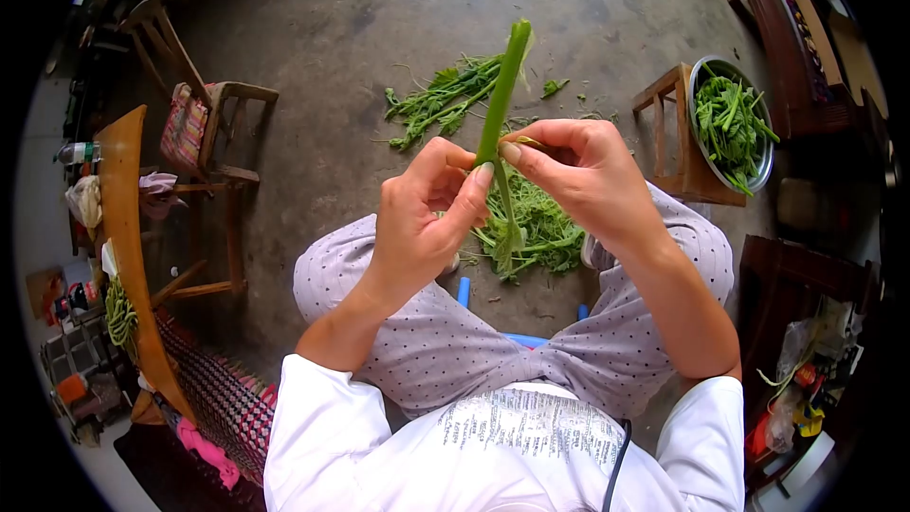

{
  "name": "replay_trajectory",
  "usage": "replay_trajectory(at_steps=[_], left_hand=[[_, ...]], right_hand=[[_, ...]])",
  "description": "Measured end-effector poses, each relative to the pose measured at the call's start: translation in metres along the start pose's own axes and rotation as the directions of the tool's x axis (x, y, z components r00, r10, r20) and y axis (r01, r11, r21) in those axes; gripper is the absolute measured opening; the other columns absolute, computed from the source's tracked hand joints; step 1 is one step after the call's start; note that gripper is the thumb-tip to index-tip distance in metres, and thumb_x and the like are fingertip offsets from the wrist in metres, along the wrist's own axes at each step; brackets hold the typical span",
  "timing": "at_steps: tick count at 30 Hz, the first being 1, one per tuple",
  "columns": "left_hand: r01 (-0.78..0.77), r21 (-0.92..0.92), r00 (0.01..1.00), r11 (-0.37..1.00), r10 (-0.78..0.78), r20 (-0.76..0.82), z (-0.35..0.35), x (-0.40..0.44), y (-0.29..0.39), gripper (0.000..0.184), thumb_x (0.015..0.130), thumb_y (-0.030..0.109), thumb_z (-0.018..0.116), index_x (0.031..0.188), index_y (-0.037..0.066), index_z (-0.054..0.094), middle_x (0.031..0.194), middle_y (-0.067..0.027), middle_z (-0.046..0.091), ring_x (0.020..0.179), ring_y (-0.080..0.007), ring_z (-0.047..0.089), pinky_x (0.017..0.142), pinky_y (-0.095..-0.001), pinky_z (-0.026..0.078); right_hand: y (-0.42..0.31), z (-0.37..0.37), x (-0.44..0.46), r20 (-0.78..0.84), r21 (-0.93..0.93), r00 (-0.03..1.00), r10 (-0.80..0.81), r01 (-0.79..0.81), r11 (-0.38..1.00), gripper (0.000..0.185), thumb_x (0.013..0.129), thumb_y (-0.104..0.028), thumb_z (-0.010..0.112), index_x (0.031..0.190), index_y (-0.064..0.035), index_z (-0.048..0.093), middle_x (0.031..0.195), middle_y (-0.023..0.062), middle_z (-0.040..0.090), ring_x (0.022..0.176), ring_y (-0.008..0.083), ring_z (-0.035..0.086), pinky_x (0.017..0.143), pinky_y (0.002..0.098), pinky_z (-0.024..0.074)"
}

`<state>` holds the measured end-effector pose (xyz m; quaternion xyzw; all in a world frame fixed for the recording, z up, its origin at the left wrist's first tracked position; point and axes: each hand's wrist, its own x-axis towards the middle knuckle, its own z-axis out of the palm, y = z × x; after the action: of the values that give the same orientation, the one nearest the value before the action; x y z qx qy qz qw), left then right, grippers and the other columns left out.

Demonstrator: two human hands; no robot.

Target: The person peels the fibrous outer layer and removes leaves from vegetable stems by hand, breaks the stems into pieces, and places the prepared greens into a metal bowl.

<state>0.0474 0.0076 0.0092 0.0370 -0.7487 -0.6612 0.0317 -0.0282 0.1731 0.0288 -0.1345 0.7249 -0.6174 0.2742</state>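
Observation:
A thick green stalk (504, 85) stands nearly upright in front of me, its top end leaning a little to the right. My left hand (427, 213) pinches it near its lower part between thumb and fingers. Close against the stalk's right side, my right hand (583, 166) pinches a thin greenish strip (527, 141) between thumb and forefinger. A thinner green piece hangs below my fingertips. Beneath the hands, a pile of stringy green trimmings (545, 232) lies on the floor between my feet. Farther out lies a bunch of leafy green stems (445, 100).
On the right, a metal bowl of cut greens (732, 128) rests on a wooden stool (697, 175). A wooden chair (204, 123) and a table edge (123, 199) are at the left. Dark wooden furniture (791, 275) lines the right side.

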Motion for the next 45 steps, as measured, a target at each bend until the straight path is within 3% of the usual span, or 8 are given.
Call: replay_trajectory(at_steps=[8,20,26,29,36,39,43,45], left_hand=[[0.044,0.045,0.999,0.998,-0.043,-0.012,0.001,-0.001,0.003,0.01,0.088,0.01,0.059,0.088,0.002,0.054,0.058,-0.0027,0.06,0.054,-0.0052,0.058,0.05,-0.0214,0.045],[-0.118,0.314,0.99,0.942,0.137,-0.041,0.004,0.0,-0.007,0.008,0.085,0.011,0.061,0.087,0.005,0.057,0.057,-0.0061,0.059,0.053,-0.0147,0.063,0.05,-0.027,0.046],[-0.115,0.253,0.991,0.961,0.127,-0.031,0.005,0.0,-0.003,0.01,0.087,0.012,0.06,0.09,0.003,0.057,0.06,-0.0065,0.061,0.054,-0.0135,0.063,0.051,-0.0263,0.047],[0.074,-0.039,0.996,0.997,-0.072,0.045,-0.001,0.003,0.0,0.012,0.091,0.013,0.056,0.093,0.001,0.056,0.065,-0.0046,0.062,0.057,-0.0102,0.061,0.053,-0.0234,0.047],[0.252,-0.376,0.96,0.892,-0.179,0.217,-0.014,0.006,0.001,0.018,0.095,0.017,0.052,0.1,0.0,0.052,0.073,-0.0031,0.059,0.063,-0.0086,0.058,0.058,-0.0228,0.049],[0.288,-0.417,0.952,0.862,-0.21,0.223,-0.018,0.007,0.001,0.018,0.095,0.018,0.052,0.101,0.0,0.051,0.074,-0.0034,0.058,0.063,-0.009,0.058,0.059,-0.0233,0.05],[0.286,-0.402,0.956,0.87,-0.23,0.183,-0.022,0.007,-0.004,0.02,0.096,0.017,0.046,0.106,0.0,0.05,0.072,-0.0036,0.056,0.062,-0.0098,0.056,0.055,-0.0238,0.05],[0.301,-0.399,0.95,0.866,-0.238,0.201,-0.025,0.005,-0.006,0.019,0.096,0.017,0.047,0.105,0.001,0.05,0.072,-0.0032,0.055,0.063,-0.0092,0.055,0.056,-0.0231,0.049]], right_hand=[[0.002,0.005,0.0,-0.057,-0.02,0.991,-0.123,0.122,0.992,0.019,0.084,-0.011,0.063,0.093,0.005,0.068,0.063,0.0036,0.062,0.055,0.004,0.046,0.048,0.0225,0.0371],[0.0,0.011,0.0,-0.08,-0.042,0.996,-0.039,0.036,0.998,0.01,0.083,-0.007,0.062,0.082,0.0031,0.064,0.061,-0.0082,0.048,0.055,-0.0008,0.037,0.045,0.0189,0.0266],[-0.005,0.016,-0.002,-0.162,-0.146,0.982,-0.097,0.073,0.987,0.005,0.081,-0.004,0.06,0.08,0.0015,0.059,0.057,-0.0081,0.043,0.053,-0.0005,0.036,0.044,0.0196,0.0264],[-0.006,0.009,-0.001,-0.167,-0.209,0.972,-0.166,0.129,0.969,0.014,0.074,-0.007,0.062,0.082,0.0039,0.063,0.058,0.0025,0.052,0.053,0.0044,0.045,0.047,0.024,0.0365],[0.001,-0.018,0.009,0.065,0.17,0.997,-0.037,0.026,0.985,0.014,0.085,-0.011,0.059,0.091,0.0014,0.063,0.073,-0.0041,0.056,0.063,0.0019,0.048,0.055,0.0172,0.0384],[0.003,-0.03,0.011,0.225,0.597,0.974,0.036,-0.167,0.785,0.013,0.09,-0.013,0.054,0.096,-0.0018,0.055,0.084,0.0022,0.059,0.066,0.0048,0.053,0.058,0.015,0.0414],[-0.001,-0.041,0.013,0.118,0.892,0.993,0.018,-0.114,0.436,0.015,0.086,-0.01,0.05,0.092,0.0012,0.057,0.099,0.0124,0.058,0.073,0.0123,0.05,0.064,0.025,0.0445],[-0.003,-0.052,0.014,0.048,0.909,0.998,-0.039,-0.027,0.416,0.015,0.085,-0.011,0.05,0.091,0.0017,0.057,0.101,0.0137,0.057,0.074,0.0145,0.05,0.067,0.0265,0.0446]])
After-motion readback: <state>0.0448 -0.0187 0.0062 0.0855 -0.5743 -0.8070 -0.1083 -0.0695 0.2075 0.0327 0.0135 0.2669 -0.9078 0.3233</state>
